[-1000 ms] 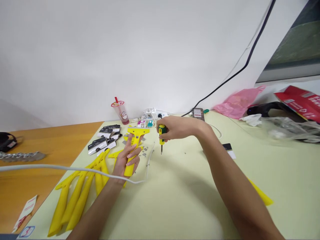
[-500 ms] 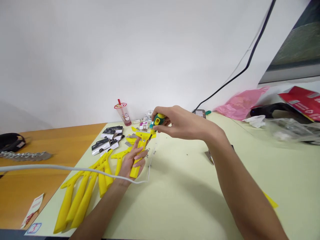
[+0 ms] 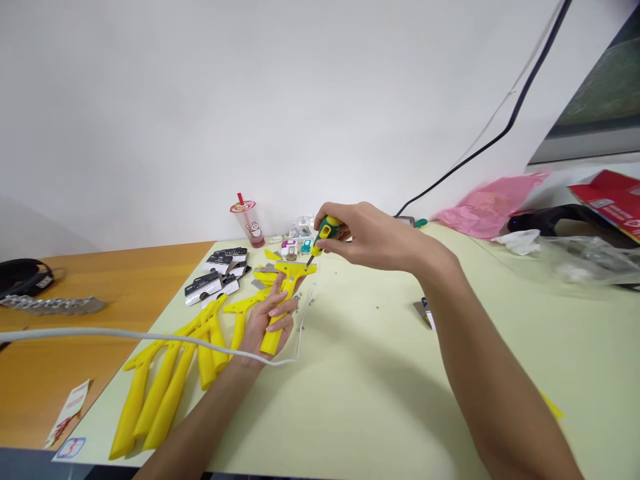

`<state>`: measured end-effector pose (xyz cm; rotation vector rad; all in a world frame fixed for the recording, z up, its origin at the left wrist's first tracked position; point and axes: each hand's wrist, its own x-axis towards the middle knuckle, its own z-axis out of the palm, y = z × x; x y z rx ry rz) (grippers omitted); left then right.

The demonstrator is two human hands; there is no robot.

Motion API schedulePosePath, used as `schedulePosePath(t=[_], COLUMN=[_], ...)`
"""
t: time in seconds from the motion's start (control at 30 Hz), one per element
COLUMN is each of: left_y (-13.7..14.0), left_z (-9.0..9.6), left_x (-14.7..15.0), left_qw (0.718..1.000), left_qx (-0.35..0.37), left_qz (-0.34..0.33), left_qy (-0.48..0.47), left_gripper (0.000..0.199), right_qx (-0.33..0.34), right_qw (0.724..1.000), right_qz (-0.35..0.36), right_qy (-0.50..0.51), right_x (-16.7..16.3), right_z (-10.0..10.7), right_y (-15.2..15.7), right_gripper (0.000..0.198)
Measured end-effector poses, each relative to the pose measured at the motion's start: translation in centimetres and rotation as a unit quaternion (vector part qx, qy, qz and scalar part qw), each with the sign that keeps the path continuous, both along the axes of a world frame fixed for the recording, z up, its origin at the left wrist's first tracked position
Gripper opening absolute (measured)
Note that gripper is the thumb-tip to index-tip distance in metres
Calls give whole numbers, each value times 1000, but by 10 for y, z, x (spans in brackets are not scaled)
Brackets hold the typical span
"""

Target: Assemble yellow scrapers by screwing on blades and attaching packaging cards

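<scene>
My left hand (image 3: 270, 321) is wrapped round the handle of a yellow scraper (image 3: 289, 283), its wide head pointing away from me. My right hand (image 3: 357, 233) grips a green and yellow screwdriver (image 3: 327, 230), tilted, with its tip at the right part of the scraper's head. Whether the tip sits on a screw is too small to tell. Several more yellow scraper handles (image 3: 173, 393) lie left of my left hand. Beyond the held scraper are more yellow pieces with grey blades (image 3: 265, 270). Small screws (image 3: 299, 308) are scattered beside my left hand.
Black-and-white cards (image 3: 205, 287) lie behind the handles, near a plastic cup with a straw (image 3: 251, 227). A white cable (image 3: 150, 335) crosses in front of my left wrist. To the right are a pink bag (image 3: 487, 210) and clear plastic packaging (image 3: 580, 260).
My right hand and the screwdriver have shifted slightly right and up, showing more of the shaft against the scraper's head. The left hand keeps its hold. The view has moved a little.
</scene>
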<state>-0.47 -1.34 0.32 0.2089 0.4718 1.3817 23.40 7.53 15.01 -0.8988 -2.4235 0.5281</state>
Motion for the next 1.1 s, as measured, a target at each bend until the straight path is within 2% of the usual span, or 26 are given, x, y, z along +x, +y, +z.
schedulePosePath(t=[0.2,1.1], left_y=[-1,-2], left_z=[0,2], left_x=[0,1], left_qw=[1000,1000], left_qx=[5,0], left_qz=[-3,-4], left_qy=[5,18], left_gripper=[55,51], right_qx=[-14,-17], right_qw=[999,999], right_qz=[-7,1], right_qy=[-39,-41], right_x=[-3,-6], right_z=[-1,-4], right_y=[4,7], right_gripper=[18,18])
